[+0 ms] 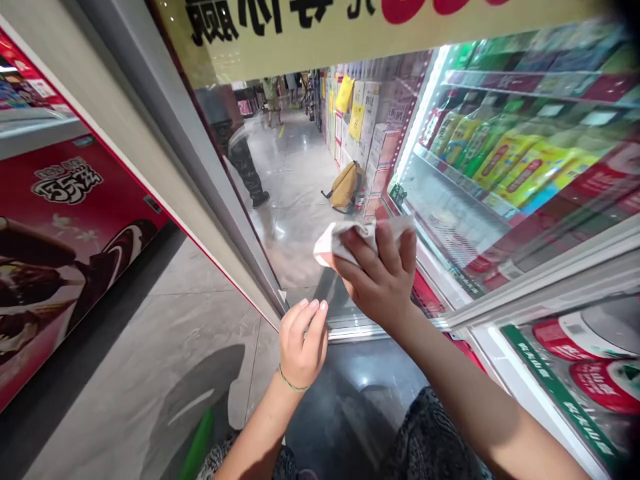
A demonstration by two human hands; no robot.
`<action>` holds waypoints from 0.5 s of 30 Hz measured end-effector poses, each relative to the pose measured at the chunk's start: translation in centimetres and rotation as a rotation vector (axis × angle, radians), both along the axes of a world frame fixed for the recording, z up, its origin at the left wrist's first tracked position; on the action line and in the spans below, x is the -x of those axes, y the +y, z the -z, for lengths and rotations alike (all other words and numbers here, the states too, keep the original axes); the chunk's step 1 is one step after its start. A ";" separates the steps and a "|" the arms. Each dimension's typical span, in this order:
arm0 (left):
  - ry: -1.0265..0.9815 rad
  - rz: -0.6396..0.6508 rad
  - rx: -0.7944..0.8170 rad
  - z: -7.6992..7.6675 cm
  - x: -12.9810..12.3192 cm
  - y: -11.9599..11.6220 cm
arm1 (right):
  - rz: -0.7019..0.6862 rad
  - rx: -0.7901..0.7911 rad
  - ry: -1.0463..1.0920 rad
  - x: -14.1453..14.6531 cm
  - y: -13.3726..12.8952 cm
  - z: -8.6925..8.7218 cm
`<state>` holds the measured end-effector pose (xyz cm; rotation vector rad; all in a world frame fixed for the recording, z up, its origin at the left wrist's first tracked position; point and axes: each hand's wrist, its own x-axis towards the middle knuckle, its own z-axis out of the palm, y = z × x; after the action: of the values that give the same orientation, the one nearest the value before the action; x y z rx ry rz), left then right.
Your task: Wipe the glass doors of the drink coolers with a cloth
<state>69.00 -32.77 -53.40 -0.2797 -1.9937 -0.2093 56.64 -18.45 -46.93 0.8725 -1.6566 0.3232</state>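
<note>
My right hand (383,283) presses a crumpled white cloth (330,247) against the glass door (295,227), low on the pane. Its fingers are spread over the cloth and partly bent. Near the lower left corner of the door, beside the grey door frame (225,180), is my left hand (303,340). It holds nothing that I can see; its fingers point up, slightly bent. Whether its fingertips touch the glass or the frame, I cannot tell. A thin green band circles the left wrist.
A lit drinks fridge (465,167) with shelved bottles stands to the right, with large red-labelled bottles (595,360) lower down. A red chest freezer (75,253) is at left. Through the glass appear stacked boxes (383,147), a yellow-brown backpack (345,187) and a person's leg (245,163).
</note>
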 end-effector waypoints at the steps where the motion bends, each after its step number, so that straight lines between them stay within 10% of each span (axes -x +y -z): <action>1: 0.010 -0.011 -0.004 -0.4 -0.1 -0.3 | 0.000 0.002 0.000 -0.1 -0.4 -0.2; 15: 0.045 -0.076 -0.037 -1.6 -2.3 -3.5 | -0.172 -0.112 -0.055 -0.8 -2.3 -1.7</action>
<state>71.29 -36.24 -51.84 -0.1833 -1.9500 -0.1899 57.40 -20.77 -45.27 1.1024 -1.6661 0.3780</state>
